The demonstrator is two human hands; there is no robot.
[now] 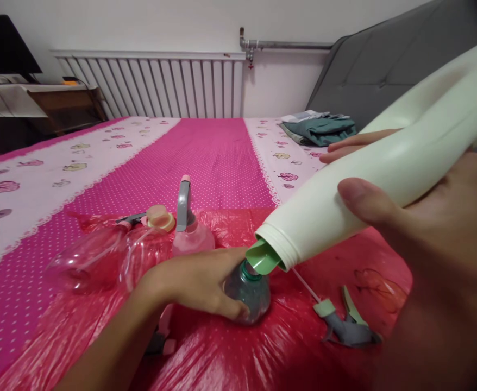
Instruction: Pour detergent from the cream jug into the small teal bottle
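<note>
At left, a clear pink plastic bottle lies on its side on the red plastic sheet. The left hand closes its grip around a small, rounded, clear bottle with a green neck, standing on the sheet. The right hand's grip clasps a tilted pale-green plastic jug, its green spout at that bottle's mouth. This looks like pouring, though no stream is discernible; the next move calls for steady alignment.
</note>
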